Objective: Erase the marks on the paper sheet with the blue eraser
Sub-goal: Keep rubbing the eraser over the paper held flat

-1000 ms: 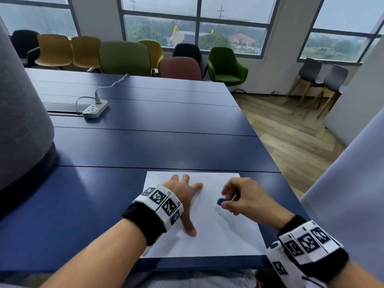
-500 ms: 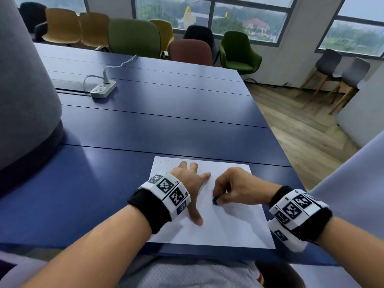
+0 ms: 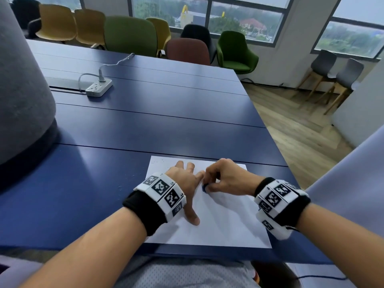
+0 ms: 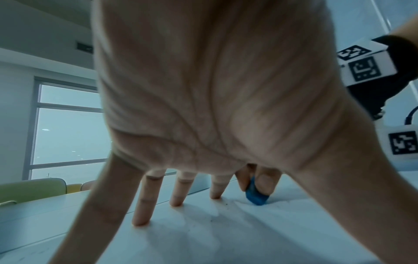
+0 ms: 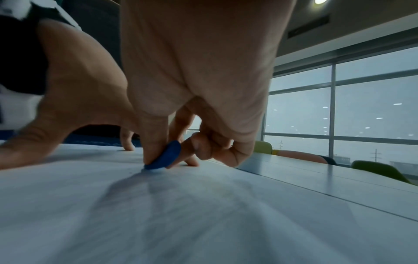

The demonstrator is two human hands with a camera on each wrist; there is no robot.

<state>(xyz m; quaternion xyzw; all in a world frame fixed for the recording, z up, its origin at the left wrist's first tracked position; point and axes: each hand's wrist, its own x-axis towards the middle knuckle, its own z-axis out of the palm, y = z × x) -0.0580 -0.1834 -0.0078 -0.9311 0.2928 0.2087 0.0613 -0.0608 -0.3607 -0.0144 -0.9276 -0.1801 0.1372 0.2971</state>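
**Rubbing close to the bracing fingers**

While the left hand [image 3: 187, 181] lies spread flat with straight fingers pressing the paper sheet [image 3: 224, 223], the right hand [image 3: 225, 179] pinches the blue eraser [image 3: 204, 188] between thumb and forefinger, its other fingers curled under. Nearest the person, the sheet's lower half looks bare; any marks there are too faint to tell. Further out, the eraser's lower edge touches the paper at about 3 o'clock from the left palm, just beside the left index finger (the left wrist view shows the blue eraser [image 4: 256, 195] standing on edge behind that hand's fingertips).

To do this step well, I would judge that short strokes running away from the pinned side, toward 3 o'clock, suit best, so the sheet is pulled taut rather than buckled. Keep pressure modest: the eraser [image 5: 166, 156] is tilted on a thin rim, which bites hard and could crease the paper.

Beyond the hands, dark crumbs [image 3: 154, 162] speckle the sheet's far-left corner at 11 o'clock, on the blue table [image 3: 145, 129]; farther still sits a white power strip [image 3: 98, 87].
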